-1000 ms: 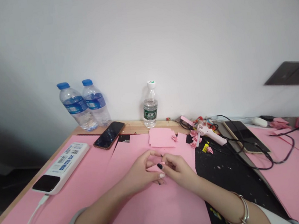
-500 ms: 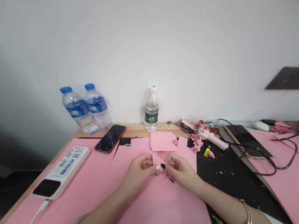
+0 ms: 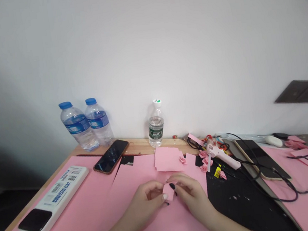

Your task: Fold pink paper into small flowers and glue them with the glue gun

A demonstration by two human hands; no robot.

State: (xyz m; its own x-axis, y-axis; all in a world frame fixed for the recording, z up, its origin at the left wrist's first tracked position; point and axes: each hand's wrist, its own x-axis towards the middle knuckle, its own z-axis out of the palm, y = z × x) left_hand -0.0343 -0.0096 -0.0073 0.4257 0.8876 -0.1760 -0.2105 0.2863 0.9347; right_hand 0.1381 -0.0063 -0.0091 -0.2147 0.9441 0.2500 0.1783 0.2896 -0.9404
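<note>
our left grip (image 3: 145, 204) and right grip (image 3: 194, 197) are pressed close, both pinching a small folded pink paper (image 3: 169, 191) between them, just above the pink sheet (image 3: 97, 200) on the bench (image 3: 141, 145).

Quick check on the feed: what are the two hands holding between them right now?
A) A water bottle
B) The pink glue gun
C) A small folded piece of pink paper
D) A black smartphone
C. The left hand and right hand both grip the small folded piece of pink paper between their fingers, while the pink glue gun lies off to the right on the desk.
</note>
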